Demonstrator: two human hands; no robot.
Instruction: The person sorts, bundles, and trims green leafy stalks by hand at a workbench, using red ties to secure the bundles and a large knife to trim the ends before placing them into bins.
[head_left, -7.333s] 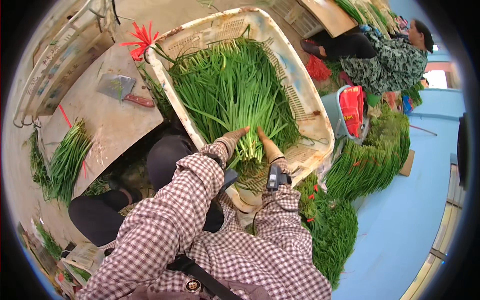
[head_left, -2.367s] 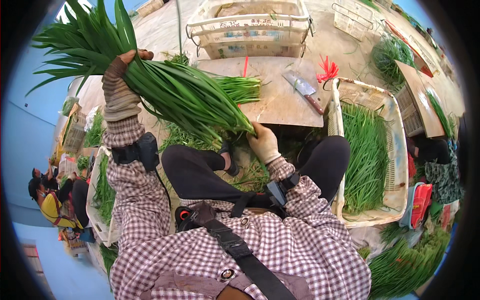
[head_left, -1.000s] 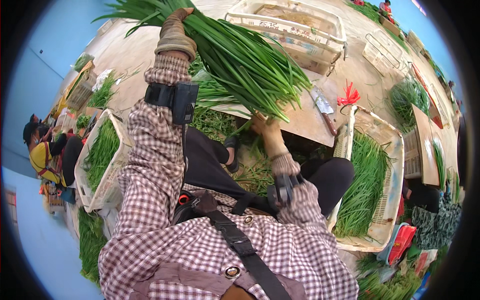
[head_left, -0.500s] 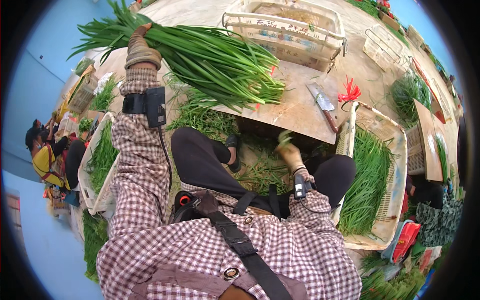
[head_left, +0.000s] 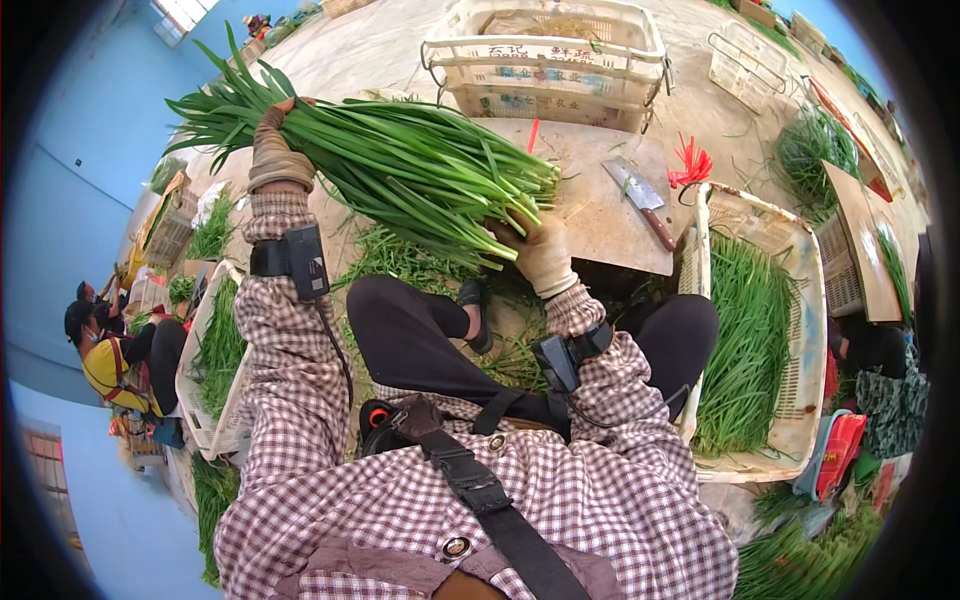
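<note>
Surface check: worn flat board (head_left: 605,215) ahead of us on dusty concrete floor (head_left: 690,90), blue wall (head_left: 80,180) far left. Cleaver (head_left: 640,205) lies on the board's right half: grey steel blade, riveted wooden handle. Red plastic ties (head_left: 692,162) fan out just beyond. White slotted plastic crate (head_left: 812,350), stained rim, sits right, full of thin green stalks; similar stacked crates (head_left: 545,75) far side.

We have the garlic-chive bunch (head_left: 400,150) slanted across front-left of the board: glossy strap leaves far left, pale stem ends nearer right. Our left hand (head_left: 275,150) is clamped round its leafy half. Our right hand (head_left: 543,255), in pale fabric, touches the stem ends; fingers partly hidden, can't tell if they're pinching.
</note>
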